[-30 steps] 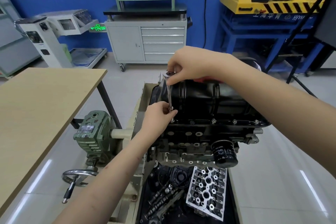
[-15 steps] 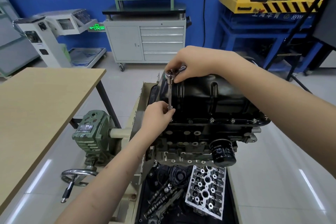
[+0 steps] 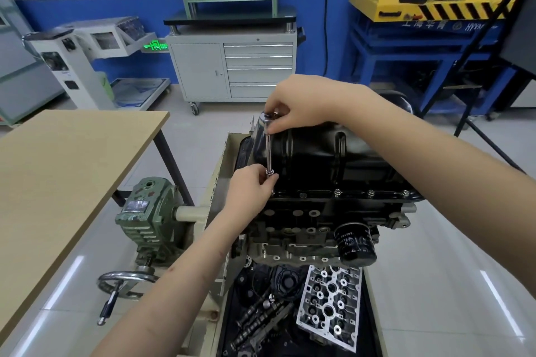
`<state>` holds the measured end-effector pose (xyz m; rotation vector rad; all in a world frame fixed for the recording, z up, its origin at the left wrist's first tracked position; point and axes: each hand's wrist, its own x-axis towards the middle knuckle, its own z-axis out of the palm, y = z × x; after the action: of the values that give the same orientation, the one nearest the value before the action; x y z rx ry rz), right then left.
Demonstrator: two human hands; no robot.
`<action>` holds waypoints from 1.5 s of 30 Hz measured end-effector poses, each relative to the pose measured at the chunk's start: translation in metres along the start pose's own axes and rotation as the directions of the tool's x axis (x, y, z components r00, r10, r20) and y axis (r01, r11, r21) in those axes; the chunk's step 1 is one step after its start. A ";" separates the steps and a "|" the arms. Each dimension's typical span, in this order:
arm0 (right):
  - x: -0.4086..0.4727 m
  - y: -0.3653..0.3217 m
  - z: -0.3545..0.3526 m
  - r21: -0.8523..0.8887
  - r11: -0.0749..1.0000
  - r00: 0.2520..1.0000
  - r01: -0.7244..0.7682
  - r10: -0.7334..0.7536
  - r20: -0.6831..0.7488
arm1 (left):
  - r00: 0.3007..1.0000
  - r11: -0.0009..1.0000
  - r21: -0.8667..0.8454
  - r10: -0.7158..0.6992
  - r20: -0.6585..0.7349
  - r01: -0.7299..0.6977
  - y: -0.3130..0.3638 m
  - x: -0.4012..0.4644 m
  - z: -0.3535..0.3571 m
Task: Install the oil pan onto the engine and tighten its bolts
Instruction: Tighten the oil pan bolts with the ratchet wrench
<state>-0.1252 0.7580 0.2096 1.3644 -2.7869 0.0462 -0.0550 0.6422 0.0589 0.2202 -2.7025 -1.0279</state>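
This is a car repair workshop, maybe one for learning. An engine (image 3: 327,211) sits on a stand with a hand wheel (image 3: 127,280). A grey tool cabinet (image 3: 232,68) on wheels, a yellow and blue lift (image 3: 429,3), and loose engine parts (image 3: 329,304) show it.

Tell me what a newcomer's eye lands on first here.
Two bare hands at the centre: the right hand grips the top of an upright ratchet extension, and the left hand pinches its lower end at the flange of the black oil pan. Below, a silver cylinder head lies in the stand's tray; a wooden table stands left.
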 end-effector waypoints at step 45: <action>0.007 -0.001 0.005 -0.108 0.994 0.998 -0.025 0.019 -0.055 | 0.995 0.984 -0.165 -0.077 -0.060 0.066 -0.003 0.001 0.000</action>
<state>-0.1292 0.7514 0.2047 1.2890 -2.7168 -0.0664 -0.0564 0.6402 0.0571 0.3177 -2.5521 -1.2325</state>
